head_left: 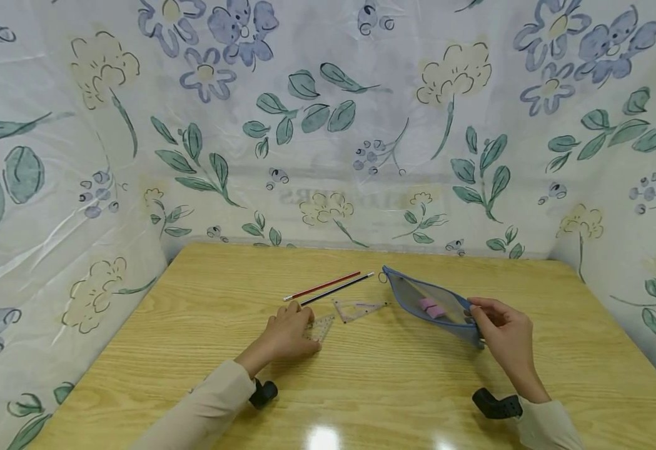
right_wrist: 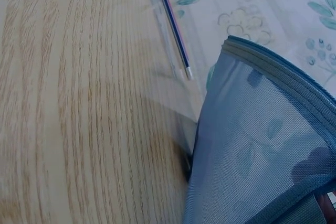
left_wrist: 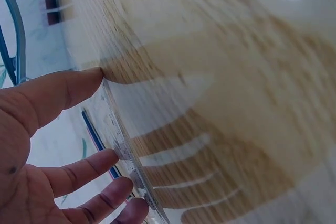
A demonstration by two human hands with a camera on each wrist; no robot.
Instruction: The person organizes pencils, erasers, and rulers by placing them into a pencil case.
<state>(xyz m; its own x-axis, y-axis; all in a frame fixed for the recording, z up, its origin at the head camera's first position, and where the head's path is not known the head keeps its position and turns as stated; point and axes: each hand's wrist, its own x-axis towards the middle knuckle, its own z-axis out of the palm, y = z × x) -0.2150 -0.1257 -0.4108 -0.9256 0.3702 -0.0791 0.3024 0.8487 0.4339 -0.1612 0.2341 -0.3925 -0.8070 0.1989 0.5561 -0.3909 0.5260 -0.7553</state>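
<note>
My left hand [head_left: 289, 331] reaches down at a clear triangular set square [head_left: 322, 326] lying on the table. In the left wrist view its thumb [left_wrist: 79, 87] touches one end of the set square's edge [left_wrist: 126, 145]; the other fingertips, spread apart, lie along that edge. On the right, my right hand [head_left: 504, 331] pinches the corner of a blue mesh zip pouch [head_left: 457, 334], its mouth parted. A pink block [head_left: 431, 308] shows inside the pouch. In the right wrist view the pouch mesh [right_wrist: 252, 129] fills the right side, with the fingers mostly hidden.
A second clear set square [head_left: 356, 310] lies between the left hand and the pouch. Behind it are a red pencil [head_left: 322, 286] and a dark blue pencil [head_left: 339, 289], side by side. A flowered sheet [head_left: 328, 156] hangs behind the wooden table [head_left: 361, 387].
</note>
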